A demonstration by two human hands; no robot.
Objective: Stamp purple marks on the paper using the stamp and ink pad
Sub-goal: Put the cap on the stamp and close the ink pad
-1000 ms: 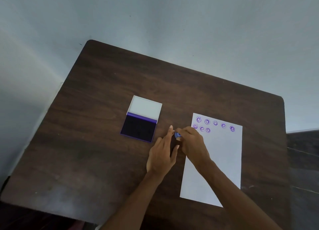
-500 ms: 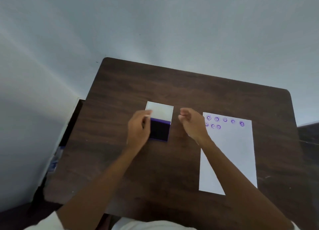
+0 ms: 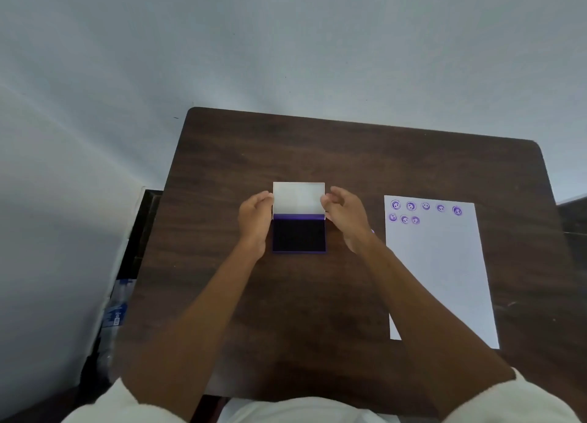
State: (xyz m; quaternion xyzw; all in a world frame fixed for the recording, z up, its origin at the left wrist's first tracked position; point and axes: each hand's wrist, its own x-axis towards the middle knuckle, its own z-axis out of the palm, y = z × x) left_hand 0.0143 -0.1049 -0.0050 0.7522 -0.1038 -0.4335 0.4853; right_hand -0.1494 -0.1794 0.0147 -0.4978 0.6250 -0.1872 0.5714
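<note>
Hands at the lid of the open ink pad

Worktop [image 3: 222,295] of dark brown wood grain, rounded at the corners, set against a pale grey wall. Near its middle, open purple rectangular ink pad [image 3: 299,234], dark inked face up, with white rectangular lid [image 3: 298,197] hinged back on the far side. Left hand [image 3: 254,220] against the lid's left edge, fingertips touching it, fingers curled loosely, nothing gripped inside. Right hand [image 3: 344,214] at the lid's right edge, fingers bent and partly spread, tips at or just touching the edge; no firm grip to be seen. Small purple sliver [image 3: 372,231] showing just beside the right wrist, too little of it visible to say what.

To the right of the ink pad, well apart from it, white rectangular sheet of paper [image 3: 444,279] lying flat, long side running toward the near edge. Across its far end, eight round purple stamped marks [image 3: 410,206]: five in a row along the top, three more in a second row beneath on the left. Rest of the sheet blank. Stamp itself not clearly in sight.

Both forearms bare, white sleeves [image 3: 514,400] pushed up near the bottom edge. Left of the worktop, down on the floor, clear plastic bottles with blue labels [image 3: 116,314].
</note>
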